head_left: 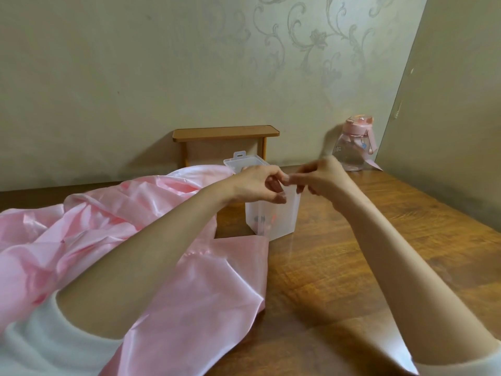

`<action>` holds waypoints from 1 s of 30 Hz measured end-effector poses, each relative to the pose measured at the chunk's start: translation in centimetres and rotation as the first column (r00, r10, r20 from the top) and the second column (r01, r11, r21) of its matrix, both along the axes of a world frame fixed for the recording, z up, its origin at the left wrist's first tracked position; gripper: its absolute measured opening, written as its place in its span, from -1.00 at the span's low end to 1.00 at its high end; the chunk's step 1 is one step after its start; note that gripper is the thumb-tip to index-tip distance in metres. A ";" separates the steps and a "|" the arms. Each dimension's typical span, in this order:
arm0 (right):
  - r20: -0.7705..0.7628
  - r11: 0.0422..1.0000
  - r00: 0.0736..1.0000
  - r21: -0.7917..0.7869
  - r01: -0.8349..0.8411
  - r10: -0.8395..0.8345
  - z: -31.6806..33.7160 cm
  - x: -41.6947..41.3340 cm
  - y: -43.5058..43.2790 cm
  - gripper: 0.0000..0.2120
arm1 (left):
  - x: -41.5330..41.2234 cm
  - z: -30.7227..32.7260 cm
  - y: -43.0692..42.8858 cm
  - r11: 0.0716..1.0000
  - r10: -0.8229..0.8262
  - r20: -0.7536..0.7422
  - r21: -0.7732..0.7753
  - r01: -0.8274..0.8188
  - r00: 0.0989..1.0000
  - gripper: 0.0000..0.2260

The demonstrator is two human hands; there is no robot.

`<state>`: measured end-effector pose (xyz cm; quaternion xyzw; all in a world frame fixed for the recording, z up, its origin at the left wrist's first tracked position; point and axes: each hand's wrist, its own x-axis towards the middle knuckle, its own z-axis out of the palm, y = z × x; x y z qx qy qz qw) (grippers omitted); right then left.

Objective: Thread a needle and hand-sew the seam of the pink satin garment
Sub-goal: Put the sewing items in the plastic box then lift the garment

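Box: clear plastic box stands on the table about mid-width, toward the far edge, just beside the garment's edge.
Box lid: lid is open and lies on the far side of the box; it has a small hang tab.
Box contents: small dark and red items show through the wall near the bottom; too blurred to identify.
Bottle: clear bottle with a pink cap, upright at the far right corner by the wall. Fill level not readable.
Garment: pink satin garment is heaped over the left half of the table, with one flat panel reaching the near edge.
Left grip: left grip is above the box, fingers curled, thumb and fingertip meeting. Cannot tell whether it holds anything.
Right grip: right grip faces it, fingertips nearly touching the left's. Same doubt; needle and thread not discernible.
Stand: low wooden stand at the far edge, against the wall.
Surface: dark wood-grain top.
Room: pale wallpaper with a scroll-and-flower pattern.
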<state>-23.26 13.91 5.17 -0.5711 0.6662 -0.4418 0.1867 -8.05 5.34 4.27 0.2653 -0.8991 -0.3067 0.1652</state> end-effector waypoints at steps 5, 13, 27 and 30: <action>-0.190 0.992 0.982 -0.118 -0.046 0.023 2.1 0.1 -3.3 -0.87 | 0.6 0.3 0.2 0.992 0.096 -0.003 0.082 -0.095 0.995 -0.19; -0.497 0.959 0.840 0.270 -0.090 0.219 2.2 0.4 -6.6 -0.84 | 2.7 0.8 -1.1 0.965 0.261 -0.273 0.042 -0.260 0.926 -0.53; 0.332 0.691 0.659 0.029 -0.722 0.675 4.4 0.6 -2.1 -0.09 | 0.0 3.0 0.0 0.976 0.157 -0.465 0.207 -0.065 0.871 -0.84; 0.393 0.648 0.601 0.016 -0.762 0.697 4.2 -0.2 -2.0 -0.08 | -0.2 3.2 0.6 0.984 0.111 -0.470 0.173 -0.032 0.876 -0.81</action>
